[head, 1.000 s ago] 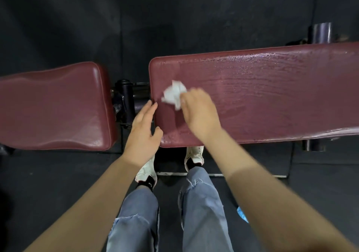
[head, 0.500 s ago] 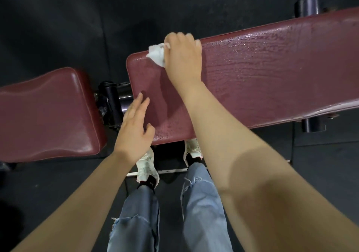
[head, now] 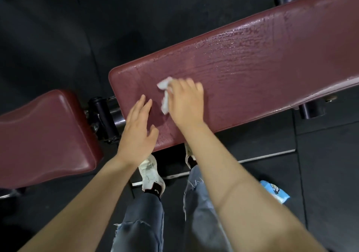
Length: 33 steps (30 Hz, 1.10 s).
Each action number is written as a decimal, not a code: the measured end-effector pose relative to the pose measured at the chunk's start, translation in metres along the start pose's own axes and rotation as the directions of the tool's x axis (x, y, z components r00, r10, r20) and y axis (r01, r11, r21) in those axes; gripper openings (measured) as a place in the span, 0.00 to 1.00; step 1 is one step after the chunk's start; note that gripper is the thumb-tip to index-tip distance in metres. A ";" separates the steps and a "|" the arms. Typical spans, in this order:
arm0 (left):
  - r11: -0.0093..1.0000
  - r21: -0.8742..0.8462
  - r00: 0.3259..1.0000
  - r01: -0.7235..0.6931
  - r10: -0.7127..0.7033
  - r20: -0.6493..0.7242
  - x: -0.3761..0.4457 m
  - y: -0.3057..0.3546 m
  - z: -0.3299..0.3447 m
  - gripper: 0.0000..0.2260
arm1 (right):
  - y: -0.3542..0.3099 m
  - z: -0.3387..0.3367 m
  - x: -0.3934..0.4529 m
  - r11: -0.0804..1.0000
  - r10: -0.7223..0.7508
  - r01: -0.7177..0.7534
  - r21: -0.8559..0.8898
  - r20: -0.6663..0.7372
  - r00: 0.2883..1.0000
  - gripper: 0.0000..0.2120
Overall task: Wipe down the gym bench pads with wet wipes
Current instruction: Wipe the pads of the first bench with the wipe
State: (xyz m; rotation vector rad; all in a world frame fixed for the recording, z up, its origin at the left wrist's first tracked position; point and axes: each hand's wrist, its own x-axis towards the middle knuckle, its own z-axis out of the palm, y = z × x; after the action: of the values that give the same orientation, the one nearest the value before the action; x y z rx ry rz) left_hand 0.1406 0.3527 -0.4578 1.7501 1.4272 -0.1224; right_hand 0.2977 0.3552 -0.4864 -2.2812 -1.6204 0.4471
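Observation:
The long maroon back pad (head: 252, 73) runs from the centre to the upper right, its surface streaked with wet marks. My right hand (head: 186, 102) lies on its left part and presses a crumpled white wet wipe (head: 165, 94) against the pad; most of the wipe is under the fingers. My left hand (head: 138, 133) rests flat with straight fingers on the pad's near left corner. The shorter maroon seat pad (head: 44, 135) lies at the left, apart from both hands.
A black hinge and frame (head: 103, 117) sit between the two pads. Black roller ends (head: 312, 109) stick out under the back pad. A blue wipes packet (head: 275, 191) lies on the dark rubber floor at the right. My feet and jeans are below the bench.
My right hand has drawn the wipe back from the pad's far edge toward the middle. The left hand stays at the near corner. The view has tilted.

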 end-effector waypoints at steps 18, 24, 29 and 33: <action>0.985 0.117 0.991 -0.130 0.127 0.028 0.015 0.022 0.007 0.30 | 0.052 -0.025 -0.072 0.967 0.250 -0.249 -0.057 0.016 0.968 0.05; 0.977 0.179 0.993 -0.114 0.114 0.009 0.019 0.028 0.013 0.30 | 0.038 -0.016 0.113 0.989 -0.027 0.026 -0.147 -0.005 1.000 0.12; 0.977 0.173 0.992 -0.126 0.123 0.031 0.022 0.044 0.017 0.30 | 0.068 -0.031 0.024 0.982 0.164 -0.168 -0.090 -0.049 0.985 0.05; 0.971 0.155 0.983 -0.183 0.176 0.057 0.030 0.059 0.017 0.31 | 0.091 -0.056 -0.082 0.944 0.329 -0.328 -0.025 0.023 0.944 0.05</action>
State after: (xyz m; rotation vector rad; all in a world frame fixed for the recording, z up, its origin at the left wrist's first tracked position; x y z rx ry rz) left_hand 0.2080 0.3652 -0.4532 1.9875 1.2495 -0.1805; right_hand 0.3727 0.2450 -0.4681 -2.5814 -1.2587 0.5406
